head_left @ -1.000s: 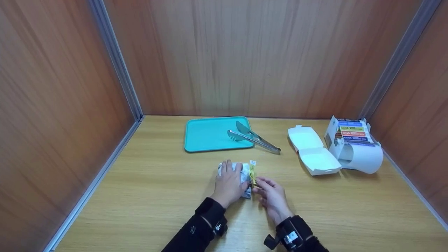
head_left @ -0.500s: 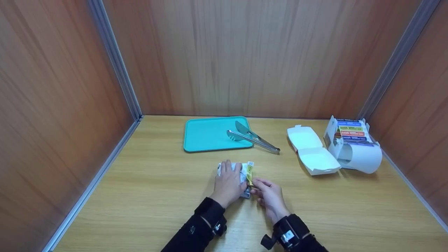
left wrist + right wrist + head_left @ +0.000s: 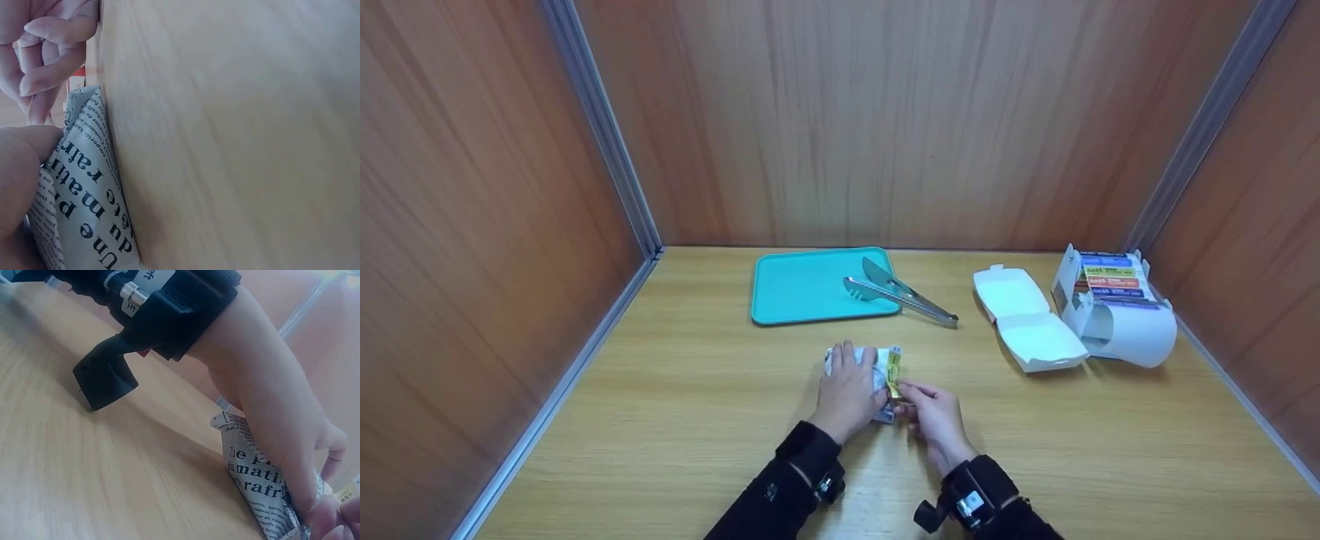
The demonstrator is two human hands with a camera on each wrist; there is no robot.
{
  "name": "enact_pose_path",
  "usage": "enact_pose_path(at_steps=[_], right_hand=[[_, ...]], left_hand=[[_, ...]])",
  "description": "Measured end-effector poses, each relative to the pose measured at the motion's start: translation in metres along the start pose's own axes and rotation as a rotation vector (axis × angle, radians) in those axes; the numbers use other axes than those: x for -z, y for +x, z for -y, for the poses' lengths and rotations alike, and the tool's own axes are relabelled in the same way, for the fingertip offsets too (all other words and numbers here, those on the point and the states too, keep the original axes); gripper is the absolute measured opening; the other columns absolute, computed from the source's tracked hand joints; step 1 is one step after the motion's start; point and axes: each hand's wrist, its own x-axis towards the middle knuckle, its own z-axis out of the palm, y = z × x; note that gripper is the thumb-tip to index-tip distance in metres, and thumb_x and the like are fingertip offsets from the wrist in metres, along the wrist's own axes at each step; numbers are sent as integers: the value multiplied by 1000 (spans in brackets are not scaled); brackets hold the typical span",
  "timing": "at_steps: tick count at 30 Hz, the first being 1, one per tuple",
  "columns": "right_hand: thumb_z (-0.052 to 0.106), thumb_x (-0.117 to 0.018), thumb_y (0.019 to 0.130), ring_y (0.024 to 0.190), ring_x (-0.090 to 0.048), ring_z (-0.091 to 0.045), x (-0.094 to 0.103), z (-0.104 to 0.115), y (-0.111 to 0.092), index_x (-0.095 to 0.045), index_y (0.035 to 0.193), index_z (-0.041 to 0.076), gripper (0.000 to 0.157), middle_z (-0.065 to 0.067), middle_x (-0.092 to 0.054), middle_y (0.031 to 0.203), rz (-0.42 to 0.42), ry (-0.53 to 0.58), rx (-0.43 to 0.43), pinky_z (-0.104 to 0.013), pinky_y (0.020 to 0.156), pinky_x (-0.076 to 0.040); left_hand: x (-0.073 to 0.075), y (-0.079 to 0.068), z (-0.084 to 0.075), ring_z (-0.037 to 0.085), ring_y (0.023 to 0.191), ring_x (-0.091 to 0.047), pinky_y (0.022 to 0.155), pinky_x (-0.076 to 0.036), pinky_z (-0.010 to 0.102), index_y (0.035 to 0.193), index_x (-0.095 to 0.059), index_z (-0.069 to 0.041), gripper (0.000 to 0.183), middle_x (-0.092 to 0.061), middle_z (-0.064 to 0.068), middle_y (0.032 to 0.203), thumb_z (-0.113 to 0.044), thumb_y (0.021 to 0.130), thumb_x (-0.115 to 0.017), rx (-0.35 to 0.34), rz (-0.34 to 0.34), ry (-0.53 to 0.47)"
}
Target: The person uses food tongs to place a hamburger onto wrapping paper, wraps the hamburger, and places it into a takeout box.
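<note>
Hands (image 3: 844, 394) curled on printed packet (image 3: 90, 202) and yellow strip (image 3: 893, 364)

Creased paper wrapper (image 3: 87, 208), shiny metal tongs (image 3: 913, 304)

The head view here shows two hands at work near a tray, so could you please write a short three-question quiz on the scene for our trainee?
1. True or false: the white box is closed.
2. Multiple choice: which of these lies partly on the turquoise tray?
a) the white box
b) the tongs
c) the printed packet
3. Fill in the colour: the left hand holds the printed packet, while the right hand pinches a mostly ____ strip at its edge.

Key:
1. False; it lies open.
2. b; their handle end reaches past the edge, over the table.
3. yellow
</note>
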Motion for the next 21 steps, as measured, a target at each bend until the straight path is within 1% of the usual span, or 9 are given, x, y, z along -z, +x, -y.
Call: enact_pose_path(at_steps=[3,5,10,15,21], right_hand=[[15,-71,101,64,-68,-6,-1,-1,1,-75,129,2,31,-3,-78,92,17,-23,14,-17,51,-44],[15,-71,101,64,-67,-6,-1,-1,1,-75,129,2,30,-3,-78,92,21,-36,35,-18,51,-44],[14,-71,102,63,-68,-7,-2,-3,-1,-76,128,1,30,-3,-79,90,13,-48,76,-18,52,-45],[13,-71,102,63,-67,-7,-2,-4,-2,-76,128,1,30,-4,-79,93,9,-41,84,-18,51,-45],[12,-70,102,63,-66,-8,-5,-4,-2,-76,128,1,29,-8,-77,100,9,-58,105,-19,50,-44]], left_hand=[[0,0,0,52,154,-31,106,-52,64,144,-50,-11,63,-35,35,163,-37,95,-79,-7,-4,-6],[1,0,1,52,153,-32,102,-55,64,143,-51,-10,62,-37,35,162,-36,95,-80,-11,-11,-7],[1,1,1,52,153,-33,97,-58,63,142,-52,-10,62,-38,36,161,-35,94,-81,-15,-11,-7],[1,2,2,52,154,-31,100,-56,63,145,-50,-10,64,-35,35,163,-36,95,-80,-8,4,-8],[1,2,2,53,153,-31,100,-56,65,141,-51,-10,60,-35,36,162,-34,94,-80,-14,-1,-32]])
